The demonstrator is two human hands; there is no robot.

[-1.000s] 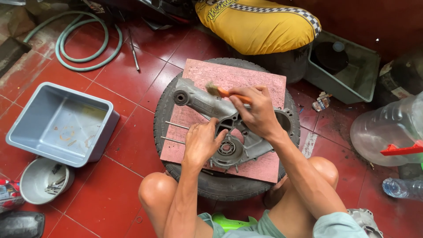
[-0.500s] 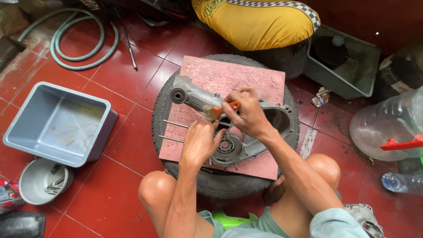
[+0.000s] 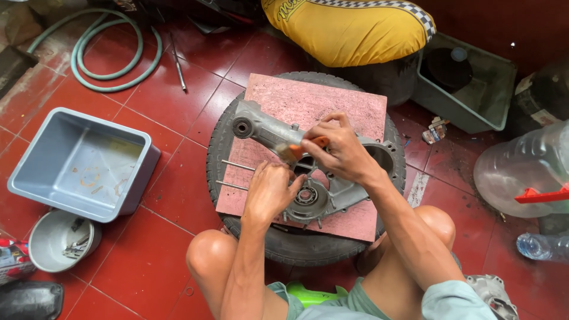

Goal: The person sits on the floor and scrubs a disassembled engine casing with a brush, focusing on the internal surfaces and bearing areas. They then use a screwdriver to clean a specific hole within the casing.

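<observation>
1. Two hands at frame centre, over a grey metal casing (image 3: 332,192) lying on a pink board (image 3: 332,106).
2. Right hand (image 3: 338,148): fingers clenched around an orange-handled brush (image 3: 299,149), bristles touching the casing's arm just left of the hand.
3. Left hand (image 3: 269,192): fingers curled loosely, pressing on the casing's lower left, beside the round bearing (image 3: 306,195); grasping nothing that can be made out.
4. Board resting flat on a tyre (image 3: 222,139), tyre on the red tiled floor (image 3: 178,189).
5. Two thin studs (image 3: 237,165) projecting left from the casing, over the board's left edge.
6. Grey tub (image 3: 35,184) at left; small bowl (image 3: 50,240) at lower left; green hose (image 3: 83,59) coiled at upper left.
7. Yellow seat (image 3: 349,29) at top centre; green bin (image 3: 492,101) at upper right; clear bottle (image 3: 515,172) at right edge.
</observation>
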